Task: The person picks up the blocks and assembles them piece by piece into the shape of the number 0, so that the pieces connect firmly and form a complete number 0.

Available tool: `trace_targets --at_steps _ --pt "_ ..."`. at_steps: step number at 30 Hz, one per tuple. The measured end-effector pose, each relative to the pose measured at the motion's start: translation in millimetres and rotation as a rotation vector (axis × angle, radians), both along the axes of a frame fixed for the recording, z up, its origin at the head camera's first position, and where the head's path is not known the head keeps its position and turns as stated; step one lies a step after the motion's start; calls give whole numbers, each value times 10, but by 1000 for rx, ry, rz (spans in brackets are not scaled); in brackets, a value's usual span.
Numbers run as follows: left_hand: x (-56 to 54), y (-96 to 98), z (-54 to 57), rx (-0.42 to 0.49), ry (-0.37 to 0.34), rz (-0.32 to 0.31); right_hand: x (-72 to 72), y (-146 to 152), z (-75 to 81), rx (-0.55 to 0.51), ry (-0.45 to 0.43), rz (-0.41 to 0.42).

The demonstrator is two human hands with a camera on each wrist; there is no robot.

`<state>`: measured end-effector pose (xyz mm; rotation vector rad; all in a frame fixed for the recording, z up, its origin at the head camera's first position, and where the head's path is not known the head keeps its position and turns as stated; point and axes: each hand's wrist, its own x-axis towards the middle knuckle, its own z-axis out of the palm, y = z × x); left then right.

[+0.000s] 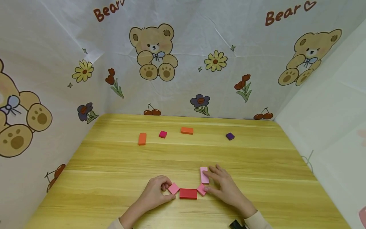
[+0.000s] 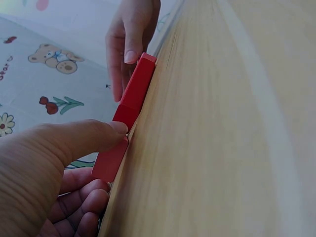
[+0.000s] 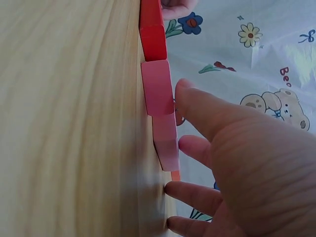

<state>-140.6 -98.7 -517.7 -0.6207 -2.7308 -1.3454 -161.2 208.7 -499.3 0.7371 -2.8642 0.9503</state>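
A red rectangular block (image 1: 188, 193) lies on the wooden table between two small pink square blocks, both turned like diamonds. My left hand (image 1: 155, 192) holds the left pink block (image 1: 173, 188) between thumb and curled fingers; the left wrist view shows the thumb (image 2: 94, 138) close to where it meets the red block. At the right pink block (image 1: 201, 190) is my right thumb. A light pink rectangular block (image 1: 204, 175) stretches away from that block, with the right index finger at it. My right hand (image 1: 227, 187) has its fingers spread and extended, the others down by the table.
Farther back on the table (image 1: 114, 159) lie two orange blocks, one upright (image 1: 142, 139) and one sideways (image 1: 187, 130), a magenta block (image 1: 163, 134) and a dark purple block (image 1: 230, 136). A bear-print cloth (image 1: 183, 89) encloses the table's back and sides. Something black (image 1: 236, 224) sits by the right sleeve.
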Motion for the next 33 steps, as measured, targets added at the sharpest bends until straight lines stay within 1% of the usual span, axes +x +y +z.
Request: trace_targets --at_steps 9,14,19,33 --pt "-4 -2 -23 5 13 -2 3 -3 -8 10 13 0" --pt "-3 6 -27 2 19 2 0 -8 -9 6 2 9" --pt "-5 3 -21 4 19 0 -5 -12 -3 6 -20 8" --pt "-1 -2 3 7 7 -6 -6 -1 -15 15 -1 9"
